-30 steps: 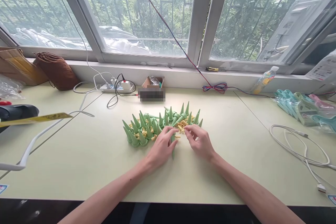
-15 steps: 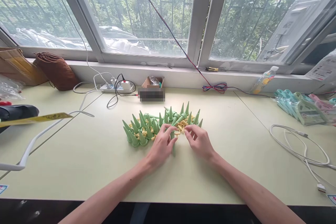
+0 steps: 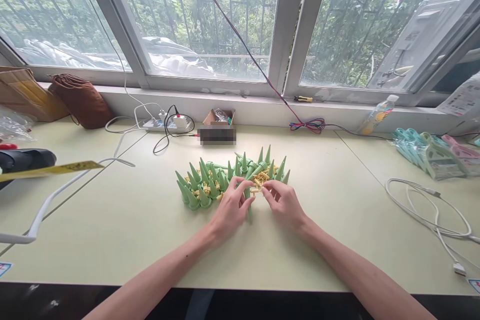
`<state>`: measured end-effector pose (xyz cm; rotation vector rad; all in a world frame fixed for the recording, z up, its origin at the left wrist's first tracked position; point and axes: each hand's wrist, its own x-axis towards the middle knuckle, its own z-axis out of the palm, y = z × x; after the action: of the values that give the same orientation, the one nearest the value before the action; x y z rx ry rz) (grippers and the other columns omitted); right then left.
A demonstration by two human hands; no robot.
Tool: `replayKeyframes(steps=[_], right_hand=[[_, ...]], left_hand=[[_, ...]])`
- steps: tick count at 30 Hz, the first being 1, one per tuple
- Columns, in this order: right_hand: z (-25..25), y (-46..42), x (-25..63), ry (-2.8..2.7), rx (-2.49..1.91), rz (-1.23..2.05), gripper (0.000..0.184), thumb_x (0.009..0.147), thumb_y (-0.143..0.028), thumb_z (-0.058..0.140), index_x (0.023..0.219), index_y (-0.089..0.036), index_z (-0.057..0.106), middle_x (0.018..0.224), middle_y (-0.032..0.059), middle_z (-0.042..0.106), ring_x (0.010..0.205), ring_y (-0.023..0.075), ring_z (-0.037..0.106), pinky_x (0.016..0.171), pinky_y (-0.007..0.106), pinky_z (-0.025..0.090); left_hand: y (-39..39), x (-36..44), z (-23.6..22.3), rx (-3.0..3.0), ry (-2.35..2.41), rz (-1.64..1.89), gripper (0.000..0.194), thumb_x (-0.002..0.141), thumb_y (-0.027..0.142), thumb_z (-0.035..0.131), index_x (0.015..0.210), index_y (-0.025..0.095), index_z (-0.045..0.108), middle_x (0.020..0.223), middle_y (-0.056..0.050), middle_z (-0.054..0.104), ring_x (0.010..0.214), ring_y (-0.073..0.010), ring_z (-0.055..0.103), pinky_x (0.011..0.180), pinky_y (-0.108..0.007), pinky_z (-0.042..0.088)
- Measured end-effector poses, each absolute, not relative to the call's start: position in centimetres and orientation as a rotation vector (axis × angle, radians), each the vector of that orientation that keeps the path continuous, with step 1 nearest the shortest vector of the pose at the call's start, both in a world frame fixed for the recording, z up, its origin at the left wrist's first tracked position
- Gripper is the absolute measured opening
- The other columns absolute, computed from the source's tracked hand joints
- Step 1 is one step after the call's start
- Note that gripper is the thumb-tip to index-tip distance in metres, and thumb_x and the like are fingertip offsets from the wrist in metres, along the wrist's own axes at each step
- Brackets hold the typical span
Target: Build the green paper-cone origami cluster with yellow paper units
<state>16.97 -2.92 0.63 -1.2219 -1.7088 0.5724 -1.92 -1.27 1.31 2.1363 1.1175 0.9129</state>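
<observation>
My left hand (image 3: 233, 205) is closed around a green plant-watering spike (image 3: 249, 214), its pointed end slanting down toward me and its upper part partly covered by my fingers. Beside that spike, a small yellow valve piece (image 3: 255, 191) lies between my two hands. My right hand (image 3: 284, 202) is pinched at the fingertips on a small yellow piece, mostly hidden. Just beyond my hands stand several more green spikes (image 3: 204, 199), most with tips up, some lying over. Loose yellow valve pieces (image 3: 261, 178) are heaped among them.
At the back are a small cardboard box (image 3: 218, 117), a power strip (image 3: 168, 124) and a bundled red-blue wire (image 3: 307, 125). A white cable (image 3: 431, 205) and bagged teal and pink items (image 3: 431, 155) lie right. A white bent tube (image 3: 35, 225) reaches in from the left.
The spike in my left hand has shifted and tilted slightly, its tip moving a little right. My right fingertips have moved slightly left, nearer to it. The heap looks unchanged.
</observation>
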Motion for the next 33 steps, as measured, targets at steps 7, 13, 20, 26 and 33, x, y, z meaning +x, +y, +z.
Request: replayKeyframes(steps=[7,13,20,26,33], right_hand=[[0.77,-3.06,16.87,-1.729,-1.183,0.591,0.017,0.095,-0.029,0.054,0.092,-0.017,0.066,0.085,0.0058,0.070,0.063,0.0149,0.059,0.052,0.026,0.046],[0.67,-3.05,16.84,-1.735,-1.169,0.602,0.017,0.095,-0.030,0.054,0.095,-0.017,0.066,0.088,0.0066,0.070,0.066,0.0155,0.059,0.053,0.026,0.047],[0.38,-2.98,16.89,-1.772,-1.157,0.608,0.017,0.096,-0.030,0.056,0.096,-0.017,0.066,0.086,0.0059,0.070,0.067,0.0158,0.059,0.056,0.027,0.048],[0.43,-3.08,16.87,-1.786,-1.149,0.611,0.020,0.097,-0.034,0.055,0.097,-0.018,0.066,0.086,0.0066,0.070,0.067,0.0164,0.060,0.055,0.028,0.049],[0.57,-3.01,16.88,-1.799,-1.137,0.625,0.019,0.096,-0.034,0.057,0.097,-0.018,0.066,0.085,0.0060,0.069,0.067,0.0162,0.061,0.056,0.027,0.050]], left_hand=[[-1.31,-1.90,1.31,2.108,1.109,0.906,0.021,0.094,0.019,0.054,0.114,0.026,0.056,0.113,-0.003,0.047,0.063,-0.0065,0.056,0.060,-0.025,0.054],[-1.57,-1.85,1.59,2.094,1.088,0.889,0.022,0.092,0.020,0.057,0.113,0.026,0.055,0.112,-0.002,0.047,0.062,-0.0058,0.056,0.062,-0.026,0.056],[-1.83,-1.77,1.86,2.121,1.088,0.893,0.023,0.090,0.020,0.058,0.113,0.025,0.056,0.111,-0.003,0.049,0.062,-0.0069,0.055,0.062,-0.027,0.056],[-1.66,-1.76,1.64,2.135,1.091,0.908,0.021,0.090,0.018,0.058,0.110,0.024,0.057,0.110,-0.003,0.049,0.060,-0.0063,0.054,0.060,-0.026,0.055],[-1.76,-1.72,1.89,2.137,1.098,0.915,0.018,0.090,0.020,0.058,0.108,0.024,0.058,0.107,-0.002,0.051,0.060,-0.0062,0.054,0.058,-0.024,0.053]])
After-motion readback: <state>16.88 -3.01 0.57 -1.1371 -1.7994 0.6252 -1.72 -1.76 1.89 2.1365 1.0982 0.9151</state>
